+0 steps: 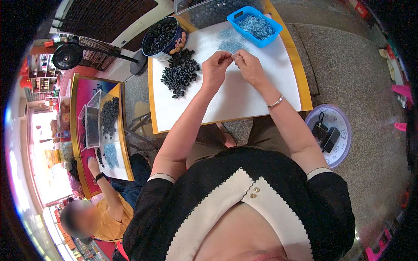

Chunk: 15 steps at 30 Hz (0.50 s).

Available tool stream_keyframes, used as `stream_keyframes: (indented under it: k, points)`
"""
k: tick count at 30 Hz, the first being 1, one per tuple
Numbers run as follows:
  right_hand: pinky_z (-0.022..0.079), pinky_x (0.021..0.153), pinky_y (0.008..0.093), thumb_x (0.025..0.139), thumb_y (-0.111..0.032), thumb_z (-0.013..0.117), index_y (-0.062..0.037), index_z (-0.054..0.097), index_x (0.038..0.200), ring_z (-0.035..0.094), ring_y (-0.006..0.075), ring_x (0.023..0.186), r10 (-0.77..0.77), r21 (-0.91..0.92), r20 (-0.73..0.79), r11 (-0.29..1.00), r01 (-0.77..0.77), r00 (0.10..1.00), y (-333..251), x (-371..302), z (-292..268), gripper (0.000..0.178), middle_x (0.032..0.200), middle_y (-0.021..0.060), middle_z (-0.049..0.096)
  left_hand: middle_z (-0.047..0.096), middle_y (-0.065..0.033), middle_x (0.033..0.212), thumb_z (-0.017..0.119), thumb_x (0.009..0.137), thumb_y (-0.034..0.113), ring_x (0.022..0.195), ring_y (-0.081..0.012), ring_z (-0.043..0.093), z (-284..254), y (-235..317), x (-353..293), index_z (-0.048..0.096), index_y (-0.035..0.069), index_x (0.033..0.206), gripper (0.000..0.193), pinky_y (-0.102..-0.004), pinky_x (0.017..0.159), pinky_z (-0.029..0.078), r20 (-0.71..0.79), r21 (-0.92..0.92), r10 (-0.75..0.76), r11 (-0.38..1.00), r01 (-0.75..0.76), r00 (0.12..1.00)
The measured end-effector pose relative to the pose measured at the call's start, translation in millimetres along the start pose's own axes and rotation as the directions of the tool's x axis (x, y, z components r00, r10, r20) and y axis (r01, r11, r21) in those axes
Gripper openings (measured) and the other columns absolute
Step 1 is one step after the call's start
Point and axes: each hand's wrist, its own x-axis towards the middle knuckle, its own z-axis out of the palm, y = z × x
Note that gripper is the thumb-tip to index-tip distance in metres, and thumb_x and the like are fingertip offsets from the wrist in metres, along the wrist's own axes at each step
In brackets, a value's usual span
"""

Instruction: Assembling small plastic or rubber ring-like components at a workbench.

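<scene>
My left hand [214, 69] and my right hand [249, 67] meet over the white-covered table, fingertips pinched together almost touching. Whatever sits between the fingers is too small to make out. Just beyond them lies a thin scatter of small clear-blue pieces [230, 46]. To the left of my left hand is a heap of small black ring-like pieces [180, 75]. Behind that heap stands a round tub [177, 45] full of similar black pieces. A bright blue plastic basket [261, 42] at the far right of the table holds more clear-blue pieces.
A clear bin [185, 9] of dark pieces stands at the table's far edge. On the floor to the right, a pale purple basin [345, 145] holds black box-shaped items. At left, a co-worker in a yellow top [117, 217] sits by another table [126, 161] with similar piles.
</scene>
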Motion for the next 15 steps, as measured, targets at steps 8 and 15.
stream_keyframes:
  k: [8, 15]
  points:
    - [0.045, 0.063, 0.0255, 0.088, -0.013, 0.057, -0.0011, 0.058, 0.093, 0.053, 0.0104, 0.069, 0.115, 0.18, 0.029, 0.976, -0.119, 0.993, -10, -1, 2, 0.013, 0.078, 0.003, 0.058, 0.064, -0.0017, 0.083, 0.064, 0.085, 0.008, 0.075, -0.0063, 0.056, -35, -15, -13, 0.065, -0.001, 0.098, 0.016, -0.0197, 0.069, 0.045, -0.121, -0.135, -0.068, 0.99, 0.051, 0.99]
    - [0.044, 0.063, 0.0223, 0.086, -0.011, 0.059, -0.0015, 0.058, 0.092, 0.052, 0.0084, 0.069, 0.033, 0.136, -0.007, 0.99, -0.031, 0.999, -1, 0, 2, 0.012, 0.077, 0.0014, 0.058, 0.063, -0.0018, 0.079, 0.063, 0.086, 0.009, 0.069, -0.0065, 0.053, -78, -20, -67, 0.066, 0.0, 0.094, 0.013, -0.0208, 0.063, 0.043, -0.285, 0.031, -0.111, 0.992, 0.125, 0.952]
